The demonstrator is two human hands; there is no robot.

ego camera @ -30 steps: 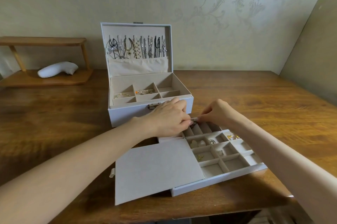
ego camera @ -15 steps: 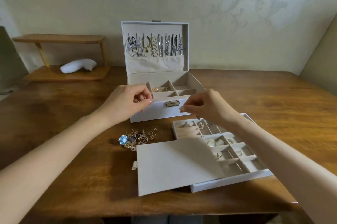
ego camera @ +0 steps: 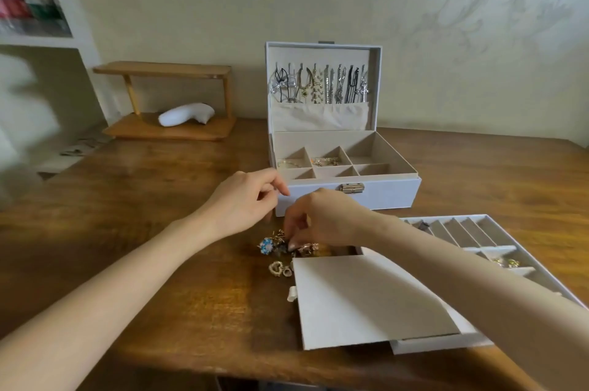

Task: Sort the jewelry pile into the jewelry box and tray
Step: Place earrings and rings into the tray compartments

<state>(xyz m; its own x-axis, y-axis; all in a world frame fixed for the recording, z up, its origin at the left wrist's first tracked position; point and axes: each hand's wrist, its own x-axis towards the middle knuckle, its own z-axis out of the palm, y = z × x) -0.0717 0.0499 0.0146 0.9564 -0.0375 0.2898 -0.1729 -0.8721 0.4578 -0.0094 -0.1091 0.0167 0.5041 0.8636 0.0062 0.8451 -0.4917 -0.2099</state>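
Nearest, a flat pale-grey cover panel, matte and card-like, rectangular with a small tab on its left edge, lying over the near-left part of the tray. The tray is white and shallow, split by thin dividers into long slots at the far end and squarer cells nearer; one cell at right holds small gold pieces. Just left of the panel, on the bare desk, is the jewelry pile: mixed gold-toned metal, one blue flower-shaped piece and pale looped pieces. The right hand is over the pile with fingers curled down and tips touching it; whether it pinches a piece cannot be told. The left hand is raised just beside the box's front-left corner, fingers curled and thumb meeting forefinger; anything between them cannot be told. Behind is the jewelry box, white and textured with a metal clasp and beige soft lining; two of its compartments hold gold chains. Its upright lid carries hanging necklaces above a cloth pocket. The desk is warm brown wood with a slight sheen. Far left are a two-tier wooden stand bearing a smooth white curved object, and white shelving; the wall is cream with scroll-patterned paper. Against half a second ago, the right hand has dropped from in front of the clasp to the pile, and the view has swung left.
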